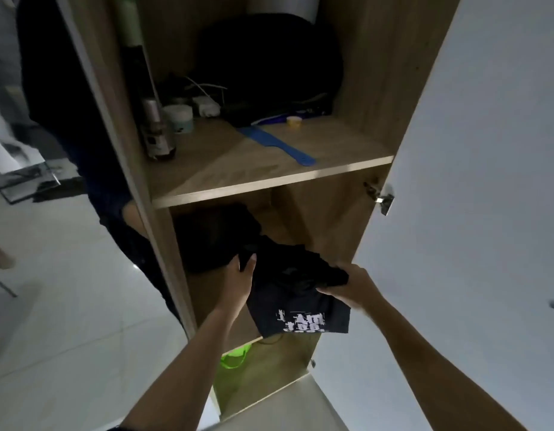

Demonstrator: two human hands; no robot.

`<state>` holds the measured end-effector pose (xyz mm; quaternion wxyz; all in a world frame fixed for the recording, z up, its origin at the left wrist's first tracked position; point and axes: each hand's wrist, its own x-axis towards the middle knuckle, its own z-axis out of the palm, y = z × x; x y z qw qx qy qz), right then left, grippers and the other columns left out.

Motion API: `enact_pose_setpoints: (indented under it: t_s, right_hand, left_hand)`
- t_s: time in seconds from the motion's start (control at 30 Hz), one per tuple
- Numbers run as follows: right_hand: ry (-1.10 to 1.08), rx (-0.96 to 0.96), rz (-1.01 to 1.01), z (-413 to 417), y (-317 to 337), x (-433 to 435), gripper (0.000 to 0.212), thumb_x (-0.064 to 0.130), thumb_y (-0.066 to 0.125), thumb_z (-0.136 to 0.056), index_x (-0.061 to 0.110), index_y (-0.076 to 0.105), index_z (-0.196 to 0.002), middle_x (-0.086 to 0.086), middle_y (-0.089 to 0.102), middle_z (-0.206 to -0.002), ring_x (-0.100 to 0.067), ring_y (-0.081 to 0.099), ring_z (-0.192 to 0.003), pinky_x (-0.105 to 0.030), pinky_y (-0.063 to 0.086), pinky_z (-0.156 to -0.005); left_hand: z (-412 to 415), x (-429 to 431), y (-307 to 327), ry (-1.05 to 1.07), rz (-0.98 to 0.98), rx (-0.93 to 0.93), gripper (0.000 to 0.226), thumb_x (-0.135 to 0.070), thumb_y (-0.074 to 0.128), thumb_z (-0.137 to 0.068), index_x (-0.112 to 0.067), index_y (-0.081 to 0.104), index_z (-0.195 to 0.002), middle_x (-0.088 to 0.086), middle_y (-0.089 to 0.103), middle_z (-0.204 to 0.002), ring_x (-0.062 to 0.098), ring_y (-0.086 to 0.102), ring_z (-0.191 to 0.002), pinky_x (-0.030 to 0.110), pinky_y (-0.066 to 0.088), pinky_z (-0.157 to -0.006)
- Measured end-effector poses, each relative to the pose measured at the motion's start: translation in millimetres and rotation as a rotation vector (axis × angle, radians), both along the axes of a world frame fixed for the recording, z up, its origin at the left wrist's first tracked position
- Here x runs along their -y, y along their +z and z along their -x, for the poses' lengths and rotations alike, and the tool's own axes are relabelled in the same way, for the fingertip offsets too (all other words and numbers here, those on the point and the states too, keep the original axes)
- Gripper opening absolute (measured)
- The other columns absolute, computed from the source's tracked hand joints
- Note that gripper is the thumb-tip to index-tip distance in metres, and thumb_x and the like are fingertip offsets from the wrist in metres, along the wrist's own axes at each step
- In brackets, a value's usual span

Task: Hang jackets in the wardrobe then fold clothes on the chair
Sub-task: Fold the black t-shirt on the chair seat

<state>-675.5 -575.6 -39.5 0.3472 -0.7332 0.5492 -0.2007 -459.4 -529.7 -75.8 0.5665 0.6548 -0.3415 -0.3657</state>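
Note:
A folded dark garment [296, 301] with white lettering hangs half over the front edge of the wardrobe's lower shelf [204, 298]. My left hand [238, 283] grips its far left corner, with the thumb on top of the cloth. My right hand [347, 286] holds its right edge, fingers curled into the fabric. Behind the garment, another dark pile of clothes [213, 234] lies deeper on the same shelf. Dark jackets [64, 88] hang in the wardrobe's left section.
The upper shelf [269, 178] carries a blue comb [279, 144], bottles [159, 132], a white jar [179, 118], a small yellow cup [293, 121] and a black bag [269, 66]. A white wardrobe door [487, 150] stands open on the right. Something bright green [235, 357] sits below.

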Motion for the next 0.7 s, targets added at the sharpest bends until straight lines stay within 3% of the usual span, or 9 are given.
enact_pose_setpoints:
  t_s: [0.1,0.17,0.23,0.3,0.4,0.5,0.6,0.67,0.7]
  right_hand:
    - [0.102,0.004,-0.080,-30.5,-25.4,29.6,0.042,0.023,0.081,-0.071,0.013,0.063,-0.107,0.003,0.060,-0.092,-0.014,0.056,-0.089,-0.009,0.038,-0.064]
    - [0.118,0.087,-0.183,-50.9,-41.8,43.1,0.042,0.022,0.082,-0.071,0.011,0.062,-0.106,0.001,0.063,-0.093,-0.012,0.059,-0.086,-0.006,0.041,-0.065]
    - [0.128,0.269,-0.320,-69.2,-57.9,54.8,0.036,0.019,0.080,-0.072,0.010,0.064,-0.104,0.002,0.067,-0.095,-0.013,0.064,-0.089,-0.011,0.049,-0.077]
    - [0.055,0.442,-0.422,-87.9,-82.9,70.5,0.038,0.021,0.079,-0.074,0.011,0.065,-0.108,0.002,0.069,-0.103,-0.017,0.064,-0.101,-0.025,0.048,-0.094]
    - [-0.128,0.581,-0.517,-107.2,-137.5,99.5,0.031,0.018,0.071,-0.082,0.015,0.061,-0.111,0.002,0.066,-0.109,-0.019,0.060,-0.110,-0.027,0.043,-0.100]
    - [-0.160,0.489,-0.603,-113.6,-205.2,123.0,0.048,0.027,0.073,-0.079,0.019,0.053,-0.122,-0.007,0.059,-0.123,-0.030,0.057,-0.116,-0.048,0.044,-0.102]
    - [-0.202,0.325,-0.649,-112.3,-258.7,138.2,0.061,0.026,0.066,-0.085,0.007,0.039,-0.136,-0.012,0.050,-0.135,-0.035,0.052,-0.120,-0.048,0.046,-0.098]
    - [-0.182,0.188,-0.546,-105.9,-278.4,147.9,0.056,0.022,0.069,-0.083,0.002,0.047,-0.130,-0.016,0.056,-0.128,-0.035,0.056,-0.115,-0.044,0.046,-0.098]
    - [-0.148,0.115,-0.495,-100.2,-283.1,153.5,0.053,0.024,0.071,-0.082,0.001,0.052,-0.125,-0.015,0.060,-0.121,-0.035,0.058,-0.112,-0.041,0.047,-0.096]
  left_hand:
    - [-20.8,30.7,-12.6,0.123,-0.004,0.025,0.030,-0.018,0.052,-0.096,-0.005,0.056,-0.123,0.013,0.062,-0.117,0.028,0.057,-0.113,0.036,0.044,-0.098]
    - [-38.9,55.2,-12.5,0.143,-0.050,0.039,0.038,-0.026,0.052,-0.096,-0.010,0.051,-0.131,0.010,0.058,-0.125,0.028,0.054,-0.117,0.037,0.042,-0.099]
    - [-53.1,83.5,-8.7,0.143,-0.163,0.097,0.043,-0.033,0.050,-0.096,-0.018,0.046,-0.137,0.005,0.052,-0.132,0.026,0.050,-0.119,0.035,0.040,-0.097]
    - [-61.1,117.9,-8.3,0.128,-0.240,0.318,0.043,-0.030,0.048,-0.096,-0.018,0.046,-0.136,0.009,0.050,-0.135,0.028,0.049,-0.121,0.036,0.039,-0.097]
    - [-63.6,161.1,-24.0,0.021,-0.250,0.587,0.042,-0.030,0.046,-0.097,-0.015,0.045,-0.136,0.010,0.051,-0.134,0.030,0.047,-0.124,0.037,0.040,-0.096]
    - [-59.8,170.0,-82.6,0.017,-0.339,0.746,0.043,-0.030,0.045,-0.098,-0.015,0.041,-0.138,0.007,0.045,-0.140,0.031,0.034,-0.134,0.043,0.033,-0.109]
    - [-56.5,134.7,-159.5,0.066,-0.477,0.750,0.049,-0.023,0.045,-0.097,-0.008,0.034,-0.142,0.013,0.038,-0.145,0.031,0.036,-0.134,0.043,0.030,-0.109]
    - [-57.9,98.1,-207.1,0.121,-0.694,0.699,0.063,-0.028,0.054,-0.092,-0.002,0.028,-0.144,0.021,0.032,-0.147,0.035,0.034,-0.135,0.045,0.033,-0.108]
    - [-59.9,81.1,-223.0,0.108,-0.760,0.706,0.075,-0.032,0.066,-0.083,0.005,0.034,-0.139,0.030,0.039,-0.139,0.043,0.043,-0.126,0.050,0.042,-0.100]
